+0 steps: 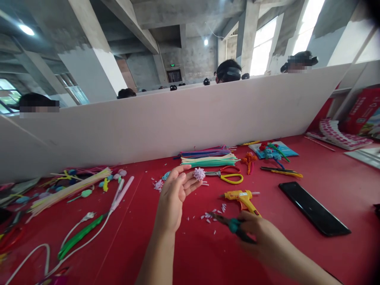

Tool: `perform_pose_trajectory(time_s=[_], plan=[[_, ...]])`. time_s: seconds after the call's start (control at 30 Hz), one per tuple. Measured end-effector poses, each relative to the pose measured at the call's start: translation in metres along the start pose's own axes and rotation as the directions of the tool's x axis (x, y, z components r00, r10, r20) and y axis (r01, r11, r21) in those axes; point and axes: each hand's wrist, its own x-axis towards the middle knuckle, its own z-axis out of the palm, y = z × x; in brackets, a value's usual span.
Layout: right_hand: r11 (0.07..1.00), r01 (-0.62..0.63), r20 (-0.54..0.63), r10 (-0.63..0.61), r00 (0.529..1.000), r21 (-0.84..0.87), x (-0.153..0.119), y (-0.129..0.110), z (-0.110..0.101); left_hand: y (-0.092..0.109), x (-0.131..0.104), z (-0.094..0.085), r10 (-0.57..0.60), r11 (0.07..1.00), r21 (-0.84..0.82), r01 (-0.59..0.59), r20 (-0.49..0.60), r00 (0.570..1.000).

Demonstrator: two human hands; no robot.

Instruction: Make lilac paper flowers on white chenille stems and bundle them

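My left hand [175, 194] is raised over the red table, its fingers curled around a small pale purple pom-pom-like flower [199, 174] held near the fingertips. My right hand [261, 231] grips a pair of pliers [234, 226] with dark jaws and teal-and-black handles. The jaw tips lie over a scatter of small pale purple snippets [207, 216] on the table. Just beyond the right hand lies a yellow glue gun [245, 199]. Scissors with red and yellow handles [231, 177] rest behind the left hand's fingertips.
Bundled pipe cleaners [210, 159] lie along the white partition [190, 118]. At right are a black phone-like slab [313, 208], tweezers [280, 171] and a blue packet [285, 149]. A pink corded tool [122, 193] and green-handled tool [80, 237] lie left. People's heads show beyond the partition.
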Motion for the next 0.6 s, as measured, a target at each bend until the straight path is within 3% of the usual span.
perform_pose_trajectory(time_s=[0.17, 0.43, 0.6], plan=[[0.982, 0.097, 0.128, -0.077, 0.989, -0.16, -0.016, 0.001, 0.02, -0.001, 0.002, 0.002, -0.058, 0.992, 0.105, 0.064, -0.057, 0.997], [0.941, 0.303, 0.134, -0.285, 0.949, -0.15, -0.02, 0.015, 0.046, 0.0, 0.001, 0.007, -0.056, 0.982, 0.176, 0.069, -0.074, 0.996], [0.942, 0.272, 0.095, -0.258, 0.962, -0.197, -0.022, 0.014, 0.061, -0.001, 0.001, 0.007, -0.036, 0.979, 0.197, 0.051, -0.082, 0.996]])
